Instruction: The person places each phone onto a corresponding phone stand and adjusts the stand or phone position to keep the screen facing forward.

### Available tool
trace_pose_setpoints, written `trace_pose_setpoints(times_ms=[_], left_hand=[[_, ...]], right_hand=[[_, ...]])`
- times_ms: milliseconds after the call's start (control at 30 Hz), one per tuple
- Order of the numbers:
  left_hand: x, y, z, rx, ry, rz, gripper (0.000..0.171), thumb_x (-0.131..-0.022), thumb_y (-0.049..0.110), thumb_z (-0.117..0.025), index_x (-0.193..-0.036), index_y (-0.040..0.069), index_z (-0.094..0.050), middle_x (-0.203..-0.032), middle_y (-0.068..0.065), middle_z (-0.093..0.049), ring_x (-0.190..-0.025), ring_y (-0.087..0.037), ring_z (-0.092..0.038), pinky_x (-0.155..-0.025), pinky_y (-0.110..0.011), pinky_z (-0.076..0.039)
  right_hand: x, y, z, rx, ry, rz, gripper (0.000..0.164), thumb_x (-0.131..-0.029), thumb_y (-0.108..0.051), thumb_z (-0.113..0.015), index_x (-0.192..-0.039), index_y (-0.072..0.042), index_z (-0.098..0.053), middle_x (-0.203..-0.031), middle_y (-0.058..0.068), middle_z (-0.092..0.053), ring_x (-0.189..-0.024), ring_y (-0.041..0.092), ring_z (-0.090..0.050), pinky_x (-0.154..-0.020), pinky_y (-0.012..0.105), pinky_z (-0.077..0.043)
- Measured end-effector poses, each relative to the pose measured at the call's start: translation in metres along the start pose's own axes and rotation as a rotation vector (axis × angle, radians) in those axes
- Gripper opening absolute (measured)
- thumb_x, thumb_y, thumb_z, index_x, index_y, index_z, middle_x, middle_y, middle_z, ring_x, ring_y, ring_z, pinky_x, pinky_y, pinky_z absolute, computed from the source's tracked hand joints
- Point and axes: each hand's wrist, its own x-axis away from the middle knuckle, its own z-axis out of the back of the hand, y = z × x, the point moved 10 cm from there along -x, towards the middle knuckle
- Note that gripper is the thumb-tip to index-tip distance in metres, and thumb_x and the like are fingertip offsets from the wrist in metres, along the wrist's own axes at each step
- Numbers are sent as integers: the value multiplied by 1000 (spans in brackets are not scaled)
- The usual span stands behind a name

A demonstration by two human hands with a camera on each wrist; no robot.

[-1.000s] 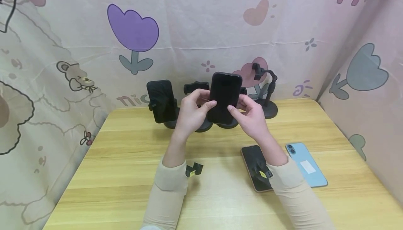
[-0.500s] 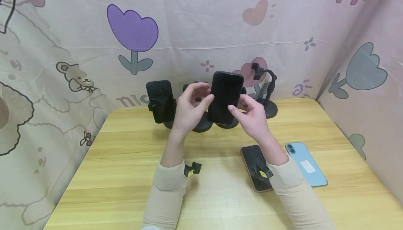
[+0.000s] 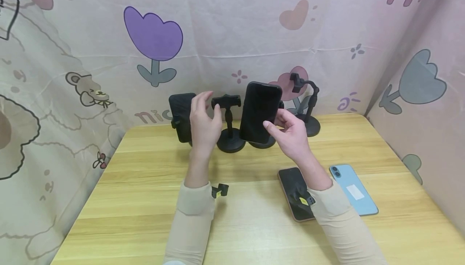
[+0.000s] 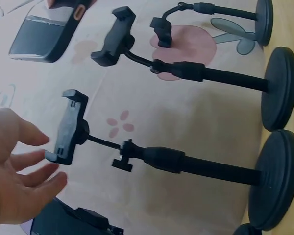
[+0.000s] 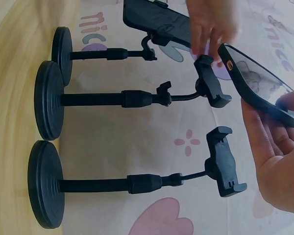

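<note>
The pale, cartoon-printed cloth backdrop (image 3: 232,27) shows "nic" in pink — and "nice" in the right wrist view. The white rectangular label (image 3: 355,192) on the light-blue phone (image 3: 365,206) is too small to read.

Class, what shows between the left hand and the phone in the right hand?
In the head view, one empty black phone stand shows between the left hand and the held phone.

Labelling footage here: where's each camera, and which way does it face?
Head: worn on head, facing forward and down; left hand, right hand, sleeves show.
Left wrist: on that wrist, facing phone stands; mainly the left hand shows.
Right wrist: on that wrist, facing the phone stands; both hands show.
Wrist views share the phone stands and held phone.
</note>
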Motion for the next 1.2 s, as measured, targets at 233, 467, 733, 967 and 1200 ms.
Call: trace_pose_setpoints(times_ms=[233,467,733,967,1200], left_hand=[[0,-10,-8,-12,-43,37,31,-104,0,-58,-135,-4,-63,-132,-21,-60,-117,-33,-63,-101,-39,-56],[-2,-10,-3,1,-15,19,31,-104,-1,-60,-134,-4,-64,-131,-22,-63,-117,-33,-66,-100,-40,-57],[-1,-13,-6,1,-34,41,32,-103,-1,-60,-135,-3,-64,-133,-20,-63,-118,-31,-66,-100,-38,-57],[-1,-14,-8,6,-46,39,32,-103,-2,-59,-135,-3,-65,-133,-21,-63,-119,-32,-66,-100,-37,-57],[-2,-13,-5,12,-33,32,32,-102,-5,-60,-133,-3,-66,-132,-20,-65,-119,-32,-67,-100,-37,-57]], right_hand=[[-1,0,0,-6,-1,11,35,-91,6,-74,-126,8,-67,-117,26,-72,-97,6,-73,-81,25,-62],[-7,-2,-3,-10,16,29,34,-92,5,-73,-125,7,-68,-115,24,-72,-98,8,-73,-83,26,-61],[-19,-6,-10,-54,58,50,31,-94,3,-73,-123,7,-68,-112,17,-74,-98,11,-74,-77,28,-63],[-38,-13,-21,-177,87,59,28,-95,2,-73,-122,6,-66,-109,8,-75,-92,15,-75,-71,29,-63],[-65,-21,-38,-252,74,34,33,-97,-1,-70,-128,7,-61,-116,15,-73,-92,15,-74,-77,32,-64]])
